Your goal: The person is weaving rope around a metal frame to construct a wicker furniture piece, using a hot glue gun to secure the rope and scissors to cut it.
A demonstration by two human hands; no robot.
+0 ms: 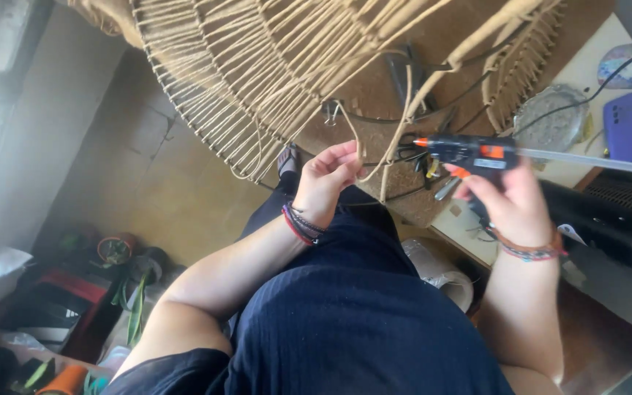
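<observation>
Clamped around a black glue gun with orange trigger and nozzle (469,155), my right hand (510,205) holds it at centre right of the frame, tip pointing left toward loose cords. My left hand (325,179), at centre, pinches a beige paper cord strand (360,150) hanging from the woven cord-wrapped wire frame (272,73) that fills the upper middle. A purple phone (625,126) lies on the pale table (587,66) at upper right.
</observation>
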